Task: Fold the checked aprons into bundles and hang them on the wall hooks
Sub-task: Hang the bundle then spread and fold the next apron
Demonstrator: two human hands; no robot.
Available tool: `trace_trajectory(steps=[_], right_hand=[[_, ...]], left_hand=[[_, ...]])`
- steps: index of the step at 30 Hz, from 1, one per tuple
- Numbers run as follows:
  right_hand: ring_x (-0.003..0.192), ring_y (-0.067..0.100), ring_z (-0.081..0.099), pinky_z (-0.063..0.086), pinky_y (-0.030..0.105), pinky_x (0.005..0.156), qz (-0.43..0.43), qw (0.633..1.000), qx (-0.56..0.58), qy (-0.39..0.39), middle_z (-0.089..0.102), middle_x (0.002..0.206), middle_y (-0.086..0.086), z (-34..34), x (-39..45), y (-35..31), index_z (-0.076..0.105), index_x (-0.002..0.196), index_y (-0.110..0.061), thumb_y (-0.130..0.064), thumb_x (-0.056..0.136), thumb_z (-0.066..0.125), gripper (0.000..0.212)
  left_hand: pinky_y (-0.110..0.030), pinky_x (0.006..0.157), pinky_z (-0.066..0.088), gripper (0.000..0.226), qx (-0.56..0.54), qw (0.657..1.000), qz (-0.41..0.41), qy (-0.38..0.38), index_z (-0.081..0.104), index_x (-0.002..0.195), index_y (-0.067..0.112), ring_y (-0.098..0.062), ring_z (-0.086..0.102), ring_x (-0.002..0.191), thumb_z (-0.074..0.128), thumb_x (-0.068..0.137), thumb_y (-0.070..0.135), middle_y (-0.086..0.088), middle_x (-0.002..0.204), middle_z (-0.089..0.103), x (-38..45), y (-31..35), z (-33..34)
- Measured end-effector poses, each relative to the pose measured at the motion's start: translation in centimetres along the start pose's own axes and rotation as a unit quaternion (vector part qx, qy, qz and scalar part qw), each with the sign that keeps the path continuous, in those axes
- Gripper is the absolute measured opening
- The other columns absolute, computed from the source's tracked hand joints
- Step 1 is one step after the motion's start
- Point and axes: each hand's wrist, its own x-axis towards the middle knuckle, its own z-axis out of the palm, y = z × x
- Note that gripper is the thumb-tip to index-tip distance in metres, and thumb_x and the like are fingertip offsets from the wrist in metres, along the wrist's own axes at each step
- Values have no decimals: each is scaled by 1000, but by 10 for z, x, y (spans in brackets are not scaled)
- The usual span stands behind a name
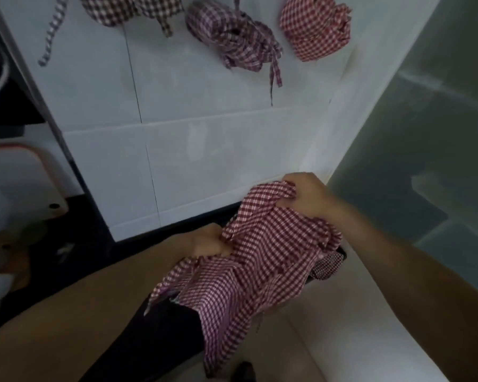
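Red-and-white checked apron (260, 257): loose, crumpled, not yet bundled; held up in front of the white tiled wall (204, 139), lower part hanging down toward the floor, folds running diagonally. Right hand (309, 197): at the apron's upper edge, fingers curled into bunched cloth, clenched on the fabric. Left hand (210, 244): lower and to the left, fingers closed around a gathered part of the same apron at its left edge; a strip of cloth trails down below this hand. Both hands therefore grasp the 1 apron, the right higher than the left. On the wall above, 3 bundles hang in a row: brown checked apron (127, 9) at left, partly cut by the top edge, with a checked strap (51, 31) dangling beside it; purple checked bundle (232, 37) in the middle, ties hanging loose below it; red checked bundle (315, 28) at right, compact. Hooks not visible behind the cloth. A small dark checked piece (327, 267) shows just below the held apron at right.
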Motion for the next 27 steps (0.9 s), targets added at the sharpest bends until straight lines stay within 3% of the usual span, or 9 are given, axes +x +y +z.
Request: trace_trajectory(steps=[3, 7, 9, 11, 14, 17, 20, 23, 27], right_hand=[[74, 9, 53, 41, 26, 66, -21, 996, -21, 87, 55, 80, -5, -12, 7, 24, 59, 82, -13, -28, 86, 75, 22], [67, 12, 47, 31, 23, 58, -22, 987, -46, 154, 45, 72, -11, -13, 11, 57, 50, 77, -17, -31, 88, 71, 28], [77, 21, 57, 46, 33, 70, 40, 989, -95, 106, 57, 79, -3, -11, 17, 70, 56, 86, -15, -39, 86, 71, 28], [98, 26, 61, 49, 45, 91, 86, 990, -101, 48, 65, 105, 5, -1, 21, 76, 59, 110, -16, -39, 82, 73, 39], [120, 26, 52, 42, 42, 103, -40, 999, -14, 20, 54, 131, 9, 31, 23, 66, 49, 134, -16, -38, 76, 80, 69], [124, 21, 48, 38, 36, 105, -161, 986, 40, -19, 51, 137, 8, 67, 27, 54, 43, 142, -13, -33, 79, 80, 76], [105, 15, 62, 52, 33, 93, -169, 973, 146, -60, 66, 119, 4, 84, 33, 56, 53, 130, -12, -23, 85, 75, 52], [89, 15, 66, 56, 34, 80, -146, 974, 172, -23, 69, 98, 0, 86, 42, 77, 57, 105, -17, -16, 81, 74, 29], [64, 10, 51, 43, 31, 61, -99, 977, 188, -3, 51, 72, -6, 78, 54, 88, 43, 78, -27, -5, 77, 69, 35]], left_hand=[[-20, 66, 48, 23, 19, 993, -6, 118, 76, 91, 12, -12, 68, 79, 76, 79, 32, -4, 89, 75, 2, 17, -29], [-24, 62, 44, 22, 66, 933, 77, 347, 66, 83, 7, -18, 61, 76, 79, 79, 24, -4, 80, 67, 10, 46, -60], [-26, 69, 43, 21, 165, 941, 83, 283, 63, 90, 15, -21, 61, 87, 78, 78, 21, 0, 87, 63, 12, 62, -70], [-27, 84, 44, 28, 228, 959, 53, 159, 63, 102, 20, -19, 60, 97, 77, 78, 19, 2, 100, 62, 17, 74, -70], [-32, 102, 43, 50, 229, 968, 36, 92, 59, 125, 22, -15, 57, 110, 76, 79, 16, 4, 120, 60, 28, 88, -62], [-33, 104, 43, 65, 221, 971, 25, 91, 50, 137, 31, -13, 55, 112, 76, 79, 17, 9, 125, 54, 38, 93, -54], [-32, 92, 53, 55, 236, 965, 16, 112, 55, 126, 35, -8, 63, 94, 77, 79, 20, 13, 106, 62, 40, 81, -53], [-36, 80, 56, 36, 228, 957, 5, 178, 52, 104, 35, -6, 64, 79, 76, 81, 22, 10, 88, 66, 33, 63, -53], [-34, 70, 55, 29, 174, 945, -30, 275, 47, 92, 27, -15, 64, 76, 75, 85, 23, 1, 87, 67, 23, 45, -47]])
